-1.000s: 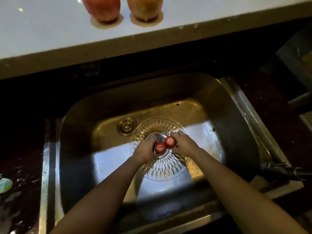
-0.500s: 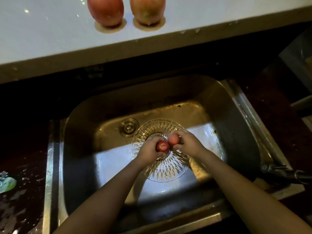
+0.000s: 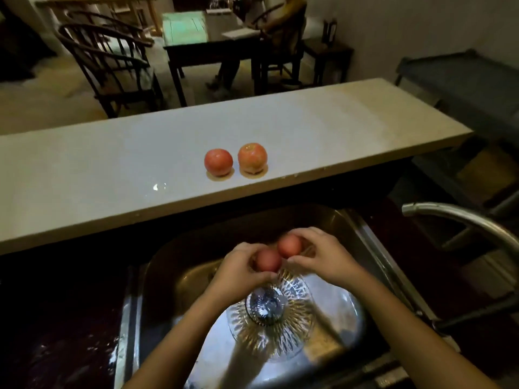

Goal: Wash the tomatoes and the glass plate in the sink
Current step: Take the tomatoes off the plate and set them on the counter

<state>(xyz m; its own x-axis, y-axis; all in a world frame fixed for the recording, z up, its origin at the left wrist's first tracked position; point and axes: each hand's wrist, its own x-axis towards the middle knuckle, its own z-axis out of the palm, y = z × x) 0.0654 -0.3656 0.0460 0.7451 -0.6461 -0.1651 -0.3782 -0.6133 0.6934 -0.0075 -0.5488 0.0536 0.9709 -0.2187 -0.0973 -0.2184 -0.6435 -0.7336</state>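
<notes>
My left hand [image 3: 238, 272] grips a small red tomato [image 3: 267, 260] above the steel sink [image 3: 168, 276]. My right hand [image 3: 325, 255] holds a second small tomato [image 3: 289, 245] just beside it; the two tomatoes nearly touch. Below them the cut-glass plate [image 3: 271, 329] lies flat on the sink floor with nothing on it. Part of each tomato is hidden by fingers.
Two larger red fruits [image 3: 218, 162] [image 3: 252, 157] stand on the pale counter [image 3: 112, 169] behind the sink. The tap spout [image 3: 455, 217] arches in from the right. A dark wet worktop [image 3: 56, 332] lies left. Chairs, a table and a seated person are farther back.
Both hands have lifted the two tomatoes up off the glass plate. The view has tilted upward, bringing the counter and the room behind into sight.
</notes>
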